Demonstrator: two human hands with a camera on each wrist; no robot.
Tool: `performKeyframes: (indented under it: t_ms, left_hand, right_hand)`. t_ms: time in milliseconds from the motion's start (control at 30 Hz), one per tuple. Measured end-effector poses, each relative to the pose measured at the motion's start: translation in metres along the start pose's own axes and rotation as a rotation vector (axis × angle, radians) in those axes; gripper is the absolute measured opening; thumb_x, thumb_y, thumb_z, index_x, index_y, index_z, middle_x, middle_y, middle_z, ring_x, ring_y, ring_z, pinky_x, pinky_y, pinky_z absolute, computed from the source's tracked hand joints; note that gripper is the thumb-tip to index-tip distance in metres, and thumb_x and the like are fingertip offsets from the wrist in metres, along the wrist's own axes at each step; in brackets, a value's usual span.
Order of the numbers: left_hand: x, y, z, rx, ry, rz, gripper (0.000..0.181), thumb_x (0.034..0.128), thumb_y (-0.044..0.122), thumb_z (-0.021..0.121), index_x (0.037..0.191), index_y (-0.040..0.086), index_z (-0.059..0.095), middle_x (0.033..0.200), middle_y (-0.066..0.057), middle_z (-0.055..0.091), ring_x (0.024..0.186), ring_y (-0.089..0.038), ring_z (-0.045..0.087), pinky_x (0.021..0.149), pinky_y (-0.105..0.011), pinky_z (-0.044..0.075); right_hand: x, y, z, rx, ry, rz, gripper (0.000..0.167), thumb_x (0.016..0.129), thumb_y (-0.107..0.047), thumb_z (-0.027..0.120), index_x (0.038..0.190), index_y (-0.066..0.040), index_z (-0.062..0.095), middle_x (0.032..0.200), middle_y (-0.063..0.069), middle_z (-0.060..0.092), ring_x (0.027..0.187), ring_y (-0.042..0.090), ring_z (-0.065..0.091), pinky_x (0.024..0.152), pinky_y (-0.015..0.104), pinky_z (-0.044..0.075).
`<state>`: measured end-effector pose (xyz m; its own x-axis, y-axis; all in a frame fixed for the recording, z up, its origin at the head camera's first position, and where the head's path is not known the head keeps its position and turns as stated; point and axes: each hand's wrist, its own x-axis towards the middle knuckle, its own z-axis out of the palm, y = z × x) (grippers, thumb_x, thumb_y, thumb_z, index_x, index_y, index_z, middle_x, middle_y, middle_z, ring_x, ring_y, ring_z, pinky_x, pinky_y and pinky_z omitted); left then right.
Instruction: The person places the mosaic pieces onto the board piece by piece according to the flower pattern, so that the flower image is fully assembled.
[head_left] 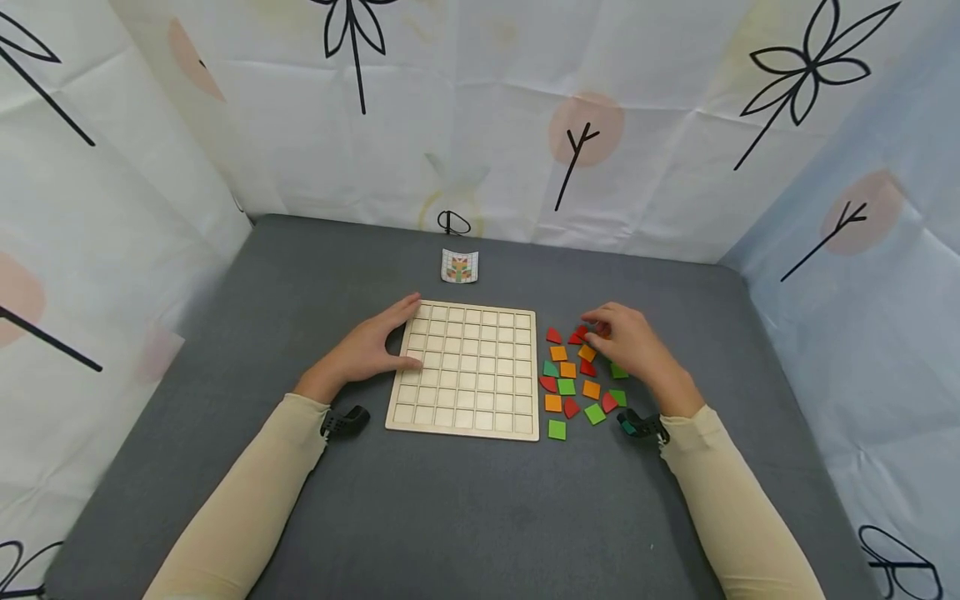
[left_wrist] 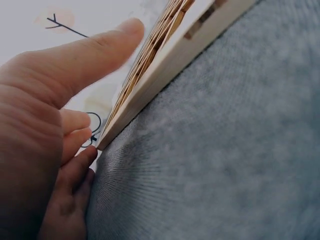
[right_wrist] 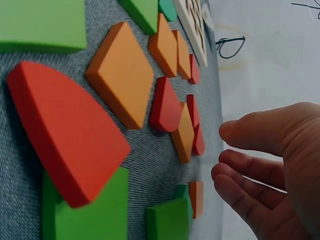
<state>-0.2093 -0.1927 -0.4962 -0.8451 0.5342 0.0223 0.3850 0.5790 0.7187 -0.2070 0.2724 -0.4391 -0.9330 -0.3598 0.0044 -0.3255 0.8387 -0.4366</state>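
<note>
A pale wooden grid board (head_left: 471, 367) lies flat on the grey table. My left hand (head_left: 371, 342) is at its left side, thumb and fingers spread: the fingers reach the far left corner and the thumb (left_wrist: 95, 57) extends over the near part of that edge. Right of the board are scattered several small tiles: orange squares (right_wrist: 120, 75), green squares (right_wrist: 90, 210) and red rounded wedges (right_wrist: 70, 135). Above the far end of these tiles hovers my right hand (head_left: 630, 337), its fingers loosely bent. In the right wrist view, thumb and fingertips are apart with nothing between them.
A small card (head_left: 459, 267) with a coloured pattern on a grid lies beyond the board, near the table's back edge. Fabric walls (head_left: 465, 125) with plant drawings enclose the grey table (head_left: 480, 517) at the back and sides.
</note>
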Motion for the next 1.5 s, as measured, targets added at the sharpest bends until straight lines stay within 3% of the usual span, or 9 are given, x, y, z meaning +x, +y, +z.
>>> performKeyframes:
  t_ms: [267, 667, 1200, 1500]
  left_hand:
    - [-0.001, -0.001, 0.001, 0.024, -0.027, 0.010, 0.107, 0.0928, 0.035, 0.090, 0.173, 0.006, 0.026, 0.182, -0.006, 0.011, 0.166, -0.032, 0.010, 0.126, -0.062, 0.025]
    - [0.000, 0.000, 0.000, 0.042, -0.046, 0.008, 0.107, 0.0938, 0.035, 0.089, 0.172, 0.002, 0.024, 0.181, -0.010, 0.013, 0.166, -0.034, 0.006, 0.128, -0.062, 0.019]
    - [0.003, 0.001, -0.001, 0.069, -0.070, -0.004, 0.109, 0.0941, 0.040, 0.089, 0.172, 0.002, 0.022, 0.182, -0.008, 0.011, 0.166, -0.032, 0.005, 0.129, -0.059, 0.019]
    - [0.004, 0.002, -0.001, 0.059, -0.068, 0.000, 0.110, 0.0933, 0.041, 0.089, 0.172, 0.002, 0.023, 0.181, -0.009, 0.012, 0.166, -0.033, 0.006, 0.128, -0.060, 0.018]
  right_hand:
    - [0.008, -0.001, 0.006, -0.062, -0.037, 0.012, 0.035, 0.103, -0.005, 0.075, 0.136, 0.007, 0.071, 0.122, 0.022, 0.067, 0.093, 0.032, 0.060, 0.082, 0.050, 0.055]
    - [0.015, -0.004, 0.008, -0.118, -0.064, -0.003, 0.032, 0.100, -0.004, 0.076, 0.130, 0.008, 0.074, 0.117, 0.022, 0.068, 0.093, 0.033, 0.061, 0.085, 0.051, 0.056]
    - [0.018, 0.001, 0.011, -0.096, -0.051, 0.021, 0.029, 0.099, -0.002, 0.076, 0.127, 0.007, 0.075, 0.112, 0.021, 0.068, 0.094, 0.034, 0.063, 0.085, 0.051, 0.057]
    - [0.016, -0.002, 0.003, -0.076, -0.028, 0.041, 0.026, 0.099, -0.004, 0.074, 0.124, 0.003, 0.075, 0.106, 0.018, 0.066, 0.092, 0.034, 0.059, 0.083, 0.051, 0.054]
